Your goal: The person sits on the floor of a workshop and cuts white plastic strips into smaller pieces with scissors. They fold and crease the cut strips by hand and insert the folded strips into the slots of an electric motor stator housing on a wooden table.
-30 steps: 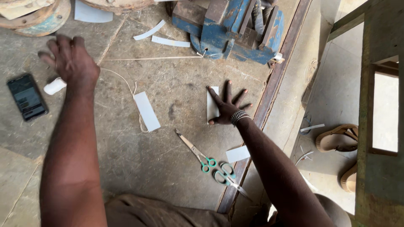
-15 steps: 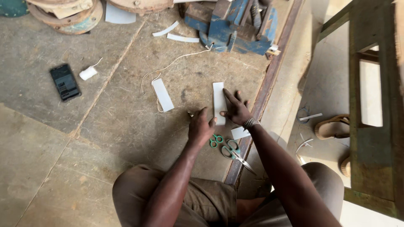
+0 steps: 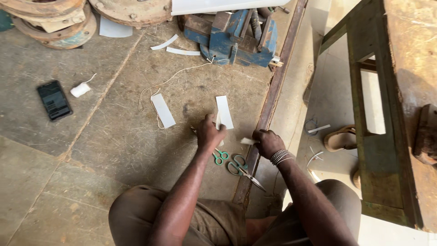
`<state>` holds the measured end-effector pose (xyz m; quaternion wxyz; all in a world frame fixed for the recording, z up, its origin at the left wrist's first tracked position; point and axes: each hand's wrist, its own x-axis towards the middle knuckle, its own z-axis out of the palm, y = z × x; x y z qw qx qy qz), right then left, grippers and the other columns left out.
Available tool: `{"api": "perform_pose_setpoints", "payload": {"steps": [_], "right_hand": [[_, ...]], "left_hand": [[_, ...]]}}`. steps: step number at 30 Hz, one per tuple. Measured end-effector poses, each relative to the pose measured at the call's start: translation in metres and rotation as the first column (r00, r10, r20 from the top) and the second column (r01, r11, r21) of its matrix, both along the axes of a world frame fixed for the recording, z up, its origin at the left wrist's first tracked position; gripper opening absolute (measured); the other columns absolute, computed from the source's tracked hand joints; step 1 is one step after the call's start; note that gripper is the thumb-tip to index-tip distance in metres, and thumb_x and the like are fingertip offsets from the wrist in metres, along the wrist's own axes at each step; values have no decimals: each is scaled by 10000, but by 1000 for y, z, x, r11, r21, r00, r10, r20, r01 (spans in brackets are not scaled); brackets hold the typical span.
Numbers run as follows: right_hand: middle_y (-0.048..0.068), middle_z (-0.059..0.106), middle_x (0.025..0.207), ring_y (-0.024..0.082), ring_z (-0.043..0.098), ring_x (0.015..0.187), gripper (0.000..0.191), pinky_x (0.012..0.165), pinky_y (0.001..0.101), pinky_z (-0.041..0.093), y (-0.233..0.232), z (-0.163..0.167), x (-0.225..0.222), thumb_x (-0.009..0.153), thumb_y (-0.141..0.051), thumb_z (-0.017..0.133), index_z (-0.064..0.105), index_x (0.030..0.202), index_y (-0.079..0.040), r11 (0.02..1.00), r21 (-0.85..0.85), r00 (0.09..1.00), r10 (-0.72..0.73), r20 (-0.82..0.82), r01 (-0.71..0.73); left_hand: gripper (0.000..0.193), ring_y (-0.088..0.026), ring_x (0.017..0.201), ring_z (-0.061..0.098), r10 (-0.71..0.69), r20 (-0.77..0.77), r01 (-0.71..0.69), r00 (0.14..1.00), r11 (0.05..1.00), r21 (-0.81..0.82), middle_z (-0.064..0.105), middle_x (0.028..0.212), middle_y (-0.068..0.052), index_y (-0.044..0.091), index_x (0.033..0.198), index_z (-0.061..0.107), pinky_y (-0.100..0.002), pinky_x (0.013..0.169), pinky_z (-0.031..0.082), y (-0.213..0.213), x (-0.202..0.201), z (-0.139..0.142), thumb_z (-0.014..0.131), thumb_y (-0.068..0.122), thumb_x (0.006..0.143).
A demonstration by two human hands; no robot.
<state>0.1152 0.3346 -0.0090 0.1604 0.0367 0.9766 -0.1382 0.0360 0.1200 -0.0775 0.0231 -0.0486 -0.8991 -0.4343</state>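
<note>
My left hand is closed at the near end of a white rectangular strip that lies on the concrete floor, pinching its lower corner. To its right, my right hand, with bands on the wrist, holds a small white piece just over the metal rail. Green-handled scissors lie on the floor just below both hands. A second white strip lies left of my left hand, with a thin white string looping past it.
A blue bench vise sits at the top with white offcuts beside it. A black phone and a white thread spool lie at left. Rusty round drums are at top left; a sandal and a wooden bench at right.
My left hand came in from the far left by the phone to the strip. My right hand left the strip, moved right and now holds a small white piece.
</note>
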Motion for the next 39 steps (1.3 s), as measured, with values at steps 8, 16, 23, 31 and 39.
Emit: {"api": "perform_pose_setpoints", "payload": {"steps": [8,16,23,31,39], "right_hand": [[154,443,1548,360,358,1502,312,1119,462,447,-29,37,-9,760,-9,831,775,1015,-181,600,-662,756,-141,-639,-448],[207,324,1649,389,319,1512,389,1191,542,296,-59,51,-7,847,59,694,805,1156,-149,694,-558,815,73,-574,-455],[159,553,1294,195,643,1099,271,849,369,644,-68,26,-9,952,-58,675,619,1216,-83,112,-978,937,-324,132,177],[99,748,861,158,730,722,215,659,305,618,-70,-7,-14,1004,-164,663,680,1066,41,69,-926,916,-192,353,372],[118,755,854,184,753,709,308,648,308,630,-67,1,-11,1024,-249,624,697,1035,50,158,-921,932,-123,340,357]], "left_hand": [[173,-93,732,618,-47,362,-192,931,778,598,725,871,-25,23,1140,666,-289,617,507,-27,22,35,659,123,999],[311,-156,936,724,-365,263,-143,893,324,935,747,1093,-86,89,1209,570,-317,800,601,-15,46,92,385,294,1066],[207,-179,1057,697,-141,142,-57,980,483,874,748,1135,-140,32,1201,484,-347,916,578,-9,15,81,425,210,1112],[289,-167,1050,677,-174,203,-114,964,417,902,734,1203,-134,56,1255,421,-335,890,584,-19,12,75,399,303,1107],[491,-212,942,690,-308,214,-183,927,125,975,678,1139,-140,1,1382,468,-390,840,623,-15,10,66,521,379,1073]]}}
